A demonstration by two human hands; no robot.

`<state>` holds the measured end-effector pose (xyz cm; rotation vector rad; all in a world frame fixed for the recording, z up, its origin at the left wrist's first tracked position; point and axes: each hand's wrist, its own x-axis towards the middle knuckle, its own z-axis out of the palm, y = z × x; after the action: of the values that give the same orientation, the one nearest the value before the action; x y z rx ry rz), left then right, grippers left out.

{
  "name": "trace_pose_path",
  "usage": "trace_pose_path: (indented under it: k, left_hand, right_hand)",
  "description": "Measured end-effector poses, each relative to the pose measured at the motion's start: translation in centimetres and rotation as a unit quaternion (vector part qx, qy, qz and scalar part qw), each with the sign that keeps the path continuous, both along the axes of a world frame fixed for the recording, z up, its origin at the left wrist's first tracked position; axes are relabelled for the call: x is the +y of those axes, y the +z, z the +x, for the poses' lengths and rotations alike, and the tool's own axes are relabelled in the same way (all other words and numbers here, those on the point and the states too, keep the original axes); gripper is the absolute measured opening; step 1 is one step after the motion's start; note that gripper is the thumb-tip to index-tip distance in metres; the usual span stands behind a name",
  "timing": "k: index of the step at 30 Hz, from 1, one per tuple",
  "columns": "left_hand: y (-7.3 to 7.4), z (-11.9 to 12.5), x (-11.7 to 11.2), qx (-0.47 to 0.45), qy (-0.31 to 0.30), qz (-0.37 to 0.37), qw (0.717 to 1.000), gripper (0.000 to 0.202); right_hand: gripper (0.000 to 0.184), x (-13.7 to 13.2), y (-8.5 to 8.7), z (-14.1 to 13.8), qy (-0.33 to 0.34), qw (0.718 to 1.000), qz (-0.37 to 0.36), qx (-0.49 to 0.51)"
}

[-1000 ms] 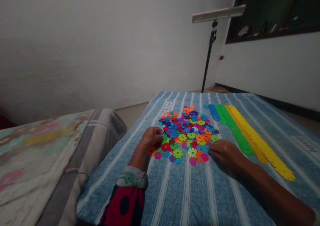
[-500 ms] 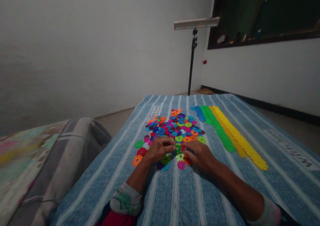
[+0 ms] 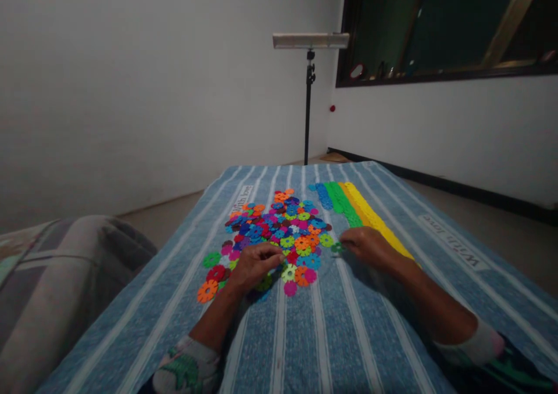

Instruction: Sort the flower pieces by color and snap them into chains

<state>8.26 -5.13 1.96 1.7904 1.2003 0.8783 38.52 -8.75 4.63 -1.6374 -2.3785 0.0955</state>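
My right hand (image 3: pixel 370 247) is to the right of the pile, its fingertips pinching the edge of a green flower-shaped plastic disc (image 3: pixel 336 247). Over the near part of a mixed pile of flower discs (image 3: pixel 301 243), my left hand (image 3: pixel 255 266) has its thumb and fingers drawn together. Whether anything is between those fingertips I cannot make out. Behind my right hand lie overlapping rows of discs sorted by colour: a short blue row (image 3: pixel 323 196), a green row (image 3: pixel 337 196), an orange row (image 3: pixel 355 203) and a long yellow row (image 3: pixel 370 214). My right hand and forearm hide the near ends of some rows.
A blue striped cloth (image 3: pixel 300 347) covers the work surface. To the left is a grey draped cover (image 3: pixel 87 266). A black stand (image 3: pixel 307 115) with a light bar on top rises beyond the far edge, near a dark window (image 3: pixel 453 22).
My right hand has moved away from my left, rightward toward the coloured rows, carrying the green disc. My left hand remains at the pile. The camera view has turned slightly right.
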Motion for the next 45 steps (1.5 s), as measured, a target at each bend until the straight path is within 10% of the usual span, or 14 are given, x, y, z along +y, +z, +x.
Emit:
trace_pose_path:
  k: [8,21,32,45]
  left_hand:
    - [-0.2,-0.2,0.5,0.028,0.01,0.013,0.999,0.026]
    - [1.2,-2.1,0.9,0.048,0.11,0.04,0.992,0.023]
    - [1.0,-12.3,2.5,0.186,0.255,-0.015,0.949,0.014]
    - [2.4,-11.6,1.9,0.449,0.241,-0.075,0.858,0.028]
  right_hand:
    - [0.026,-0.3,1.0,6.3,-0.089,0.987,-0.058,-0.12]
    - [0.023,0.2,-0.7,7.2,-0.099,0.989,-0.036,-0.108]
    - [0.023,-0.4,-3.3,3.4,0.009,0.999,0.038,-0.021]
    - [0.026,-0.5,-3.8,-0.9,0.077,0.997,0.03,-0.004]
